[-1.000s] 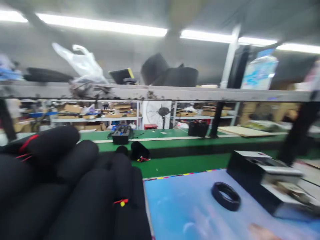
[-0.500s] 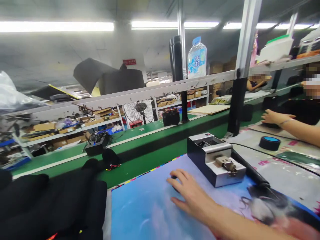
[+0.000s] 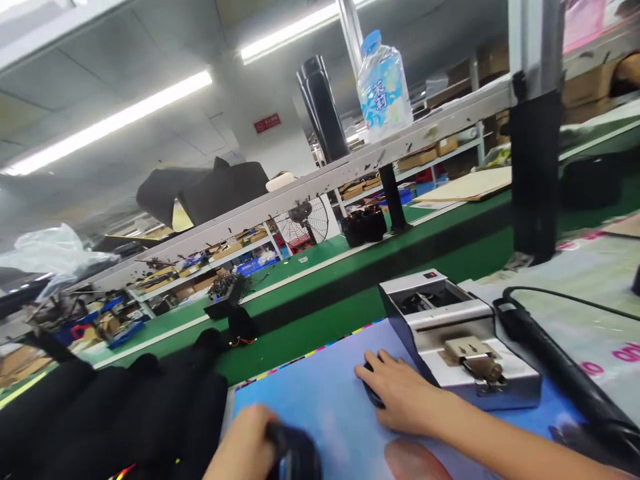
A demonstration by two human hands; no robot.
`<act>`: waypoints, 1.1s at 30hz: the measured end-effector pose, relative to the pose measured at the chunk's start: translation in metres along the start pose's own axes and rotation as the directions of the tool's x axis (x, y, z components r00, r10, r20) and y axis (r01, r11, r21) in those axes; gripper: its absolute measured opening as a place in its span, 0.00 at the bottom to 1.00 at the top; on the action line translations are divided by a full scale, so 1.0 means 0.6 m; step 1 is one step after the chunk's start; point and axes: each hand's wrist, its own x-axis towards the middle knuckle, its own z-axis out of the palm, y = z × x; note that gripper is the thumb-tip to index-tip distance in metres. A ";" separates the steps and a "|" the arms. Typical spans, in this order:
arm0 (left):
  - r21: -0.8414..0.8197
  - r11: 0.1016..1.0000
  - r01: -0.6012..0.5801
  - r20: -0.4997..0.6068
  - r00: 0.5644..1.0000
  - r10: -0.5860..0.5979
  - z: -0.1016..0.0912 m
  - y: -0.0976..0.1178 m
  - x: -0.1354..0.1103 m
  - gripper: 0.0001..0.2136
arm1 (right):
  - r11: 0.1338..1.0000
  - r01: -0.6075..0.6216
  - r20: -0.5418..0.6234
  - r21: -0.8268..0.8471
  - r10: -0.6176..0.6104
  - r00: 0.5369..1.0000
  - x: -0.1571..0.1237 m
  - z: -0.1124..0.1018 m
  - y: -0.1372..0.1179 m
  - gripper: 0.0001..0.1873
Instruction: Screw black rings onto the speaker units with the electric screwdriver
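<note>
My right hand lies on the blue printed mat, its fingers curled over a black ring that is mostly hidden under them. Just right of it stands a small silver and black machine with a metal clip on its front. At the bottom edge, my left hand is closed round a rounded black piece, which I cannot identify further. Both hands are over the near left part of the mat.
A pile of black fabric rolls fills the left. Behind the mat runs a green conveyor belt. A thick black cable lies right of the machine. A black post holds a rail carrying a water bottle.
The view has swung right and tilted. My right hand reached onto the black ring and curled over it. My left hand came into view holding the black piece.
</note>
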 end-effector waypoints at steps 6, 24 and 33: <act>-0.028 0.996 -0.082 0.232 0.969 0.086 0.007 0.145 0.156 0.11 | 0.996 -0.013 -0.066 0.090 0.019 0.998 -0.016 0.006 0.008 0.53; -0.039 0.998 -0.049 0.362 0.930 0.060 -0.003 0.245 0.195 0.16 | 0.993 -0.104 -0.417 -0.056 0.072 0.906 -0.008 0.091 0.029 0.49; -0.117 0.993 -0.012 0.321 0.946 0.049 -0.002 0.243 0.193 0.17 | 0.950 -0.099 -0.744 -0.296 -0.164 0.648 0.018 0.142 0.049 0.51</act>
